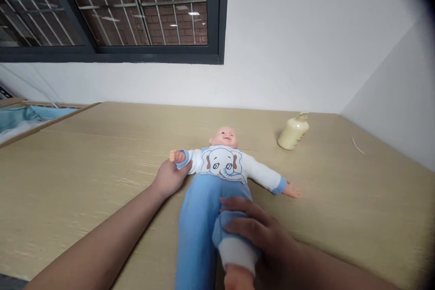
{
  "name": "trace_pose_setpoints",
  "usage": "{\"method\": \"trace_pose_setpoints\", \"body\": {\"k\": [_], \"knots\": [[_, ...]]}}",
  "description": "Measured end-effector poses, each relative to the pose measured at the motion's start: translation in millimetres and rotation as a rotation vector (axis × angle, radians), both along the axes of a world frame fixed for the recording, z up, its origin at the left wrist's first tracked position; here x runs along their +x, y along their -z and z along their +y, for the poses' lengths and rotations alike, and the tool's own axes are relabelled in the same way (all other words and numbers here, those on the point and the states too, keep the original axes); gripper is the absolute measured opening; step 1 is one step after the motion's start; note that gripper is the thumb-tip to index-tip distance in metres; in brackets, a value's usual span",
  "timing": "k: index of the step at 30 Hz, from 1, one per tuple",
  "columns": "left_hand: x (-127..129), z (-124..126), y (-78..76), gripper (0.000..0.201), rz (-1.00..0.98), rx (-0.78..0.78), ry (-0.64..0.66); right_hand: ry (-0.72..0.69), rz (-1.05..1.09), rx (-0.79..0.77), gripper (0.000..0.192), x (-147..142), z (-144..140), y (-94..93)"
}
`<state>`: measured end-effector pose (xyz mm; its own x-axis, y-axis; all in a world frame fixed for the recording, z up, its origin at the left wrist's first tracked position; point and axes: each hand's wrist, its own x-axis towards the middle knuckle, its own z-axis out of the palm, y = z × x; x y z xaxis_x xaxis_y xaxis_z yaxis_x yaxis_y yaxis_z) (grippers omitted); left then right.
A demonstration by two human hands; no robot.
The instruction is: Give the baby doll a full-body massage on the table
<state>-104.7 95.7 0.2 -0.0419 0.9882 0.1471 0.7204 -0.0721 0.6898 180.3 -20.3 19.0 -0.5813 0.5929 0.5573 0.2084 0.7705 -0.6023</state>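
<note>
A baby doll point(200, 217) lies on its back, head away from me, wearing a white top with an elephant patch point(222, 163) and blue trousers. My left hand point(171, 179) grips the doll's arm near its blue cuff; most of those fingers are hidden beneath the arm. Around the doll's leg on the right, my right hand point(260, 226) is closed over the blue trouser fabric, just above the white ankle cuff point(238, 253). That leg looks bent and raised towards me, its foot cut off by the bottom edge. The doll's other arm point(268, 176) stretches out to the right.
The doll lies on a wooden-looking tabletop point(102, 154). A cream pump bottle point(292, 133) stands at the back right, with a thin white strip point(358, 146) farther right. At the left is a wood-edged box point(50, 120) with light-blue cloth. White walls and a barred window point(142, 4) rise behind.
</note>
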Motion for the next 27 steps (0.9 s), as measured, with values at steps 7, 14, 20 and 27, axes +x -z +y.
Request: {"method": "trace_pose_setpoints", "body": {"k": [7,14,20,27], "knots": [[16.4,-12.1,-20.1,0.027,0.543,0.056,0.105,0.177,0.140,-0.165,0.043,-3.9,20.2,15.0],[23.5,-15.3,-22.6,0.024,0.678,0.128,0.156,0.179,0.183,-0.219,0.035,-6.3,30.1,18.9],[11.5,-9.5,-13.2,0.030,0.352,0.011,0.084,0.087,0.158,-0.154,0.045,-2.6,18.5,15.0],[-13.7,12.3,10.4,0.026,-0.051,0.058,0.019,-0.195,-0.182,0.007,0.025,-4.2,1.8,-6.6]]}}
